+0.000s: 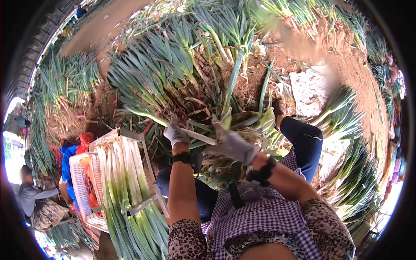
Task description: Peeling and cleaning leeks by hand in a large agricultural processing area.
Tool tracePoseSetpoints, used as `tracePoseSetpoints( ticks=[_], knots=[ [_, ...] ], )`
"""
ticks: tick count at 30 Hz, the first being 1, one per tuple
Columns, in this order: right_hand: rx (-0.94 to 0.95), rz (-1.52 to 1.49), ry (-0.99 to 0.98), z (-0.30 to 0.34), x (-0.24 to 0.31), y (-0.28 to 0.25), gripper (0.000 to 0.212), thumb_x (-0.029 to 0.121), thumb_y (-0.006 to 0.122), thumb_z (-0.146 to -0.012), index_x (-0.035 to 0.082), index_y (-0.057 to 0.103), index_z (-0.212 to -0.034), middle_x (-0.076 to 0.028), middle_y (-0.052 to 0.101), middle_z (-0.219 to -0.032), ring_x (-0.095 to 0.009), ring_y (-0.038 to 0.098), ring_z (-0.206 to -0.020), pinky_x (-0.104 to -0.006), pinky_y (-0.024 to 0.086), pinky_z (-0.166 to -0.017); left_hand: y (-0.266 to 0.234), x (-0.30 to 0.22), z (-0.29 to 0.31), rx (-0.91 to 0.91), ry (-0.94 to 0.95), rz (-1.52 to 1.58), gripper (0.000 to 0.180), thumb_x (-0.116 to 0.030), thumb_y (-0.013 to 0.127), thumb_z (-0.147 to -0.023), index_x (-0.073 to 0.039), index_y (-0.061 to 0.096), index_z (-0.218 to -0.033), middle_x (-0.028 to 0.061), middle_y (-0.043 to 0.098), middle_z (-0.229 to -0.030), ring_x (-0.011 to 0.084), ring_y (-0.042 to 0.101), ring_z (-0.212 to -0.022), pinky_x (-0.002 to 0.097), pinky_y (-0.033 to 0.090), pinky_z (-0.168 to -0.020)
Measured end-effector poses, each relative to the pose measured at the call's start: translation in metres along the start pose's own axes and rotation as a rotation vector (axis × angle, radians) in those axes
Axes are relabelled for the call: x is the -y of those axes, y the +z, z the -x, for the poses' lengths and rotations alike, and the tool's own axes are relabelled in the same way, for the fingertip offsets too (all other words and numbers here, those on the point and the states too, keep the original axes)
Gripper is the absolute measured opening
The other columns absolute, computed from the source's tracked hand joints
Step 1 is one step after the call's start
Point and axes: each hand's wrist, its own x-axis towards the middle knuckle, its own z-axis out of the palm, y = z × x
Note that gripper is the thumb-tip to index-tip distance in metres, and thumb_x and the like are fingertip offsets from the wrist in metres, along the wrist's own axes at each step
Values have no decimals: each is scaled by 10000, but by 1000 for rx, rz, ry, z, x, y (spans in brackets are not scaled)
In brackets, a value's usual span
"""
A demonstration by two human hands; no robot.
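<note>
Leek point(197, 135) in the left hand point(175, 133), pale end by the right hand point(234, 146)

In the head view, rooted leek bundles point(151, 71) crowd the ground beyond the hands, green tops pointing away. At left, a metal frame point(143, 205) surrounds a row of trimmed leeks point(119, 169), pale ends farther off; a pink basket point(79, 177) and blue cloth point(68, 162) sit alongside, and another person point(34, 195) is near the picture's edge. A white sack point(308, 93) lies at upper right, with more leeks point(353, 173) below it. Loose leaves point(264, 123) clutter the ground under and beside the right hand.

The gloved left fingers are closed around the leek, which slants from its green top at upper left to its pale end at lower right. The gloved right fingers are spread wide, with that end between thumb and forefinger; whether they touch it, I cannot tell.
</note>
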Motion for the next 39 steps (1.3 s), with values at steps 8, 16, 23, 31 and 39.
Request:
tracePoseSetpoints(
  ticks=[8, 16, 23, 31, 39],
  knots=[
    [84, -410, -530, 92, 16, -64, 405, 111, 551, -997, 25, 542, -1393, -122, 675, -1099, -98, 623, -732, -262, 519, -630, -40, -11, -42, -309, -15, -241, 333, -262, 741, -832, -10, 600, -997, 118, 583, -844, 299, 573, -660, 473, 500, -590],
    [-155, -145, -87, 74, -52, -80, 291, 224, 659, -923, 53, 662, -1158, -122, 693, -925, -211, 673, -777, -336, 536, -673, -40, 30, -16, 364, 526, -599, 427, -284, 663, -939, -26, 594, -1273, 88, 609, -927, 207, 607, -820, 395, 569, -860],
    [54, 488, 131, 111, -121, -81, 297, 248, 666, -861, 36, 713, -1063, -172, 719, -908, -346, 697, -850, -427, 546, -729, 54, 56, 111, 326, 46, -153, 343, -286, 614, -989, -6, 597, -1186, -10, 438, -780, 128, 455, -672, 354, 542, -901],
    [-268, 268, 3, 123, -89, -135, 294, 337, 703, -821, 140, 732, -1038, -156, 704, -854, -369, 686, -781, -439, 542, -674, 87, 43, 170, 373, 158, -302, 433, -316, 679, -950, 48, 576, -1161, -4, 416, -761, 128, 490, -707, 292, 559, -805],
    [-185, -306, -39, 158, -102, -96, 324, 184, 646, -919, -3, 629, -1183, -179, 700, -960, -306, 684, -907, -378, 541, -774, 149, 92, 230, 461, 134, -364, 348, -332, 662, -963, 1, 603, -1043, -29, 362, -680, 98, 423, -621, 319, 557, -872]
  ],
)
